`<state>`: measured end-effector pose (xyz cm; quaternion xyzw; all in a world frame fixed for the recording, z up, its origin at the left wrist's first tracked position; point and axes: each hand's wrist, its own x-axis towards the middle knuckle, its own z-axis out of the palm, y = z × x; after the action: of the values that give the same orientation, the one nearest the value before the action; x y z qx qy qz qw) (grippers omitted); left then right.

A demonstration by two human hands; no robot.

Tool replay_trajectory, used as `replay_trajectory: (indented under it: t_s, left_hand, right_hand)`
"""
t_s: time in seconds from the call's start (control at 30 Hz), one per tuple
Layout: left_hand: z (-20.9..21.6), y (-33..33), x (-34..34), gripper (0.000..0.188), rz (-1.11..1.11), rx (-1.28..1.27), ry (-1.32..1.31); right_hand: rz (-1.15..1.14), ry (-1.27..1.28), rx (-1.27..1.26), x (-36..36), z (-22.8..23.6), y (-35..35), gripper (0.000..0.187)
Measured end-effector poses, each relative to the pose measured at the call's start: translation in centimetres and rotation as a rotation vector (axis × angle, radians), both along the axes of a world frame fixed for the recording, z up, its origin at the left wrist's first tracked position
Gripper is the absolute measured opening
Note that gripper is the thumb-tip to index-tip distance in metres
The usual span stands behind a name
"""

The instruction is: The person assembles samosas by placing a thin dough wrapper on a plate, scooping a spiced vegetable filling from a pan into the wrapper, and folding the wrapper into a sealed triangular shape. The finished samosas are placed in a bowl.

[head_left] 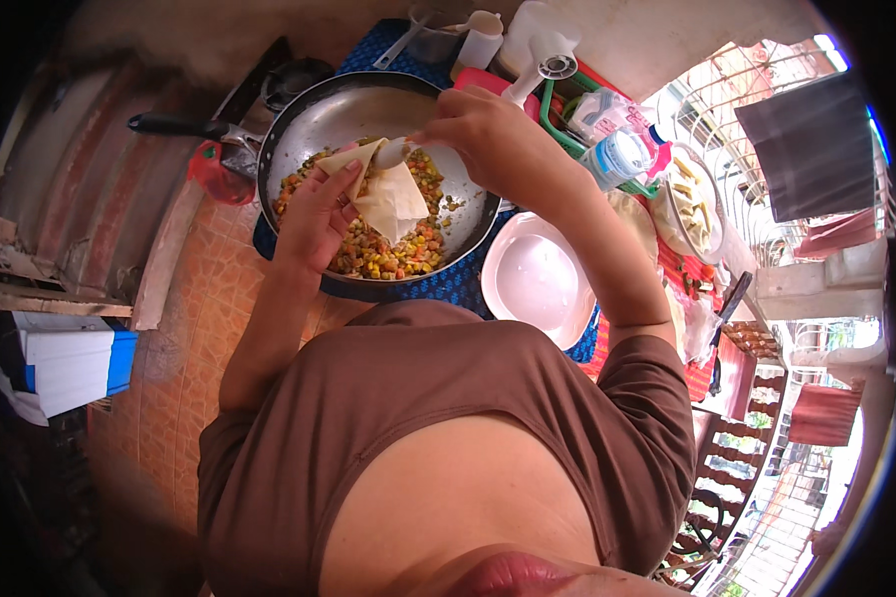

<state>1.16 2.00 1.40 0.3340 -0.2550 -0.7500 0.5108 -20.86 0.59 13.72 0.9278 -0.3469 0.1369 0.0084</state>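
Observation:
My left hand (pixel 321 211) is closed on a pale, thin pastry wrapper (pixel 393 199), folded into a cone with one flap hanging down. My right hand (pixel 478 129) grips a spoon (pixel 392 152), its bowl at the wrapper's mouth. Both hands are over a large dark-rimmed pan (pixel 314 124) of diced, cooked vegetable filling (pixel 393 261) in yellow, orange and green. Beyond my right hand a white piece with a round end (pixel 556 66) sticks out; I cannot tell whether it belongs to the spoon. How much filling is inside the wrapper is hidden.
A pale pink basin (pixel 540 282) stands right of the pan. Farther right are a clear tub (pixel 617 156), a green basket (pixel 560 131) and a plate of pale rolled pieces (pixel 695 209). The pan's black handle (pixel 174 125) juts left, beside a red plastic bag (pixel 214 177).

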Motion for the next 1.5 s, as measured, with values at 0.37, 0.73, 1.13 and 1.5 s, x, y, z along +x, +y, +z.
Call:
replay_trajectory:
  t_s: [0.37, 0.73, 1.13, 1.5]
  left_hand:
    - [0.6, 0.4, -0.2, 0.041, 0.043, -0.015, 0.053]
    - [-0.3, -0.1, 0.7, 0.031, 0.075, 0.021, 0.033]
    - [2.0, 1.4, -1.7, 0.041, -0.039, -0.033, 0.048]
    - [1.0, 1.4, -1.1, 0.045, 0.022, -0.075, -0.025]
  right_hand:
    - [0.019, 0.037, -0.090, 0.8, 0.6, 0.4, 0.026]
    - [-0.065, 0.090, -0.130, -1.2, 2.1, 1.7, 0.026]
    - [0.038, -0.039, 0.142, -0.2, 1.0, -0.2, 0.018]
    - [0.048, -0.174, 0.100, -2.3, 0.6, -0.5, 0.020]
